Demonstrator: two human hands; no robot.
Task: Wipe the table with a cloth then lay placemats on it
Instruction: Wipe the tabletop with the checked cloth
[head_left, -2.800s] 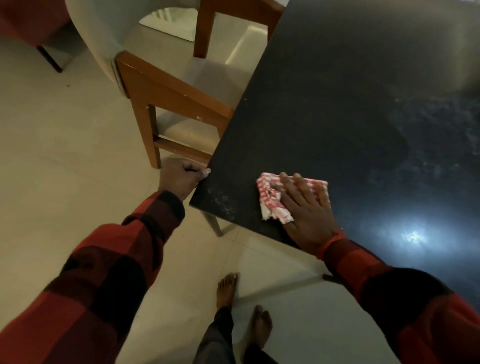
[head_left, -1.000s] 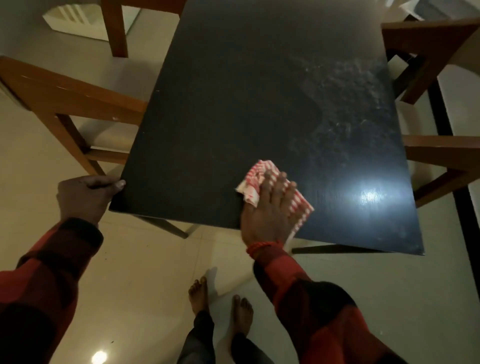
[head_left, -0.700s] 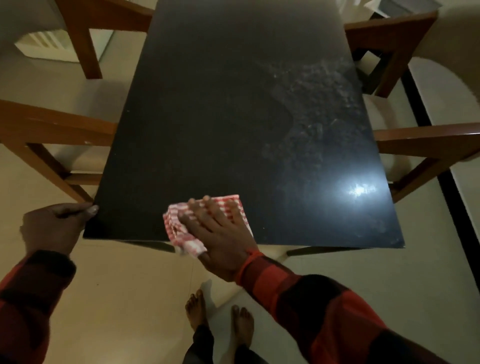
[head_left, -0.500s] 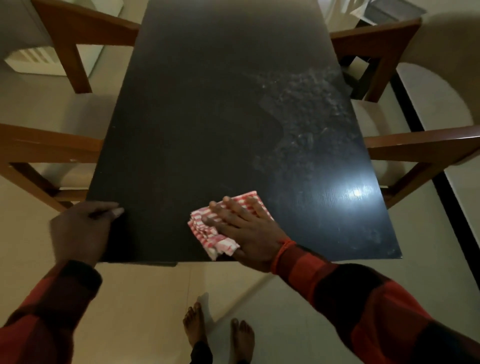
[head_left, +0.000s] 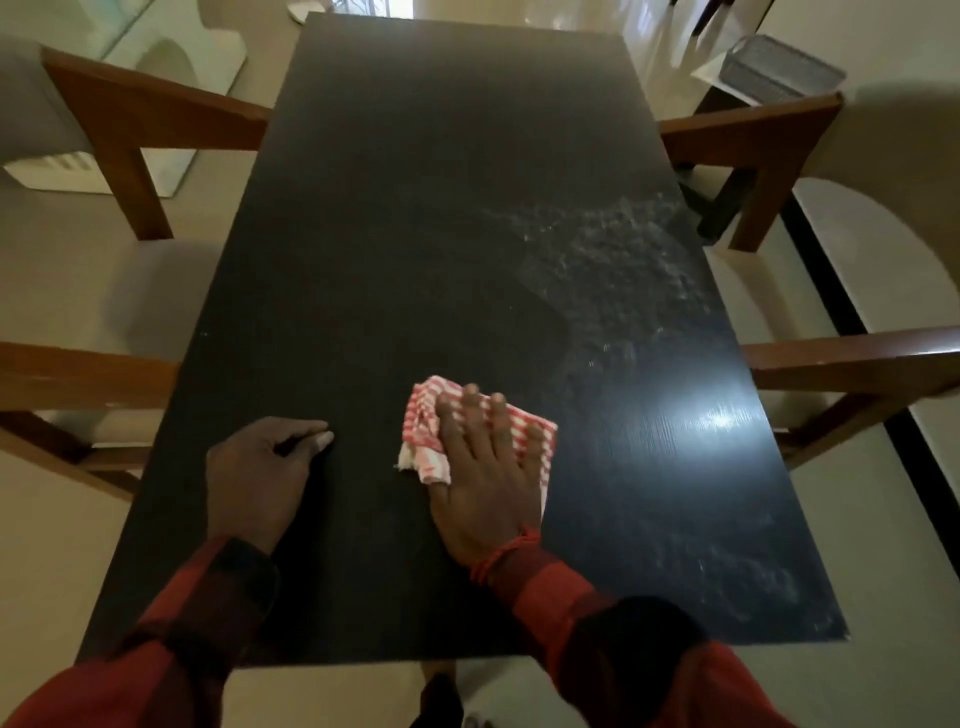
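While the right hand (head_left: 485, 483) lies flat with its fingers spread and straight, it presses a red and white checked cloth (head_left: 470, 434) against the dark table (head_left: 415, 208), a little nearer the near edge than the middle of the top. The cloth is bunched and folded; most of it shows beyond and to the left of the fingers, and a strip peeks out along the right side of the palm. A red thread (head_left: 501, 556) circles that wrist, just above the cuff of a red and black checked sleeve (head_left: 623, 639). Left of the cloth and apart from it, the left hand (head_left: 260, 480) rests on the tabletop with its fingers curled under and nothing held, its fingertips touching the surface. A pale, smeary patch (head_left: 613, 260) covers the right half of the table beyond the cloth, and a bright glare (head_left: 719, 418) of light sits to the right of the cloth. Wooden chairs with pale seats stand on both sides, one at the left (head_left: 88, 384) and one at the right (head_left: 852, 364), with more farther back. A small wire basket (head_left: 779, 70) stands on the floor at the far right.
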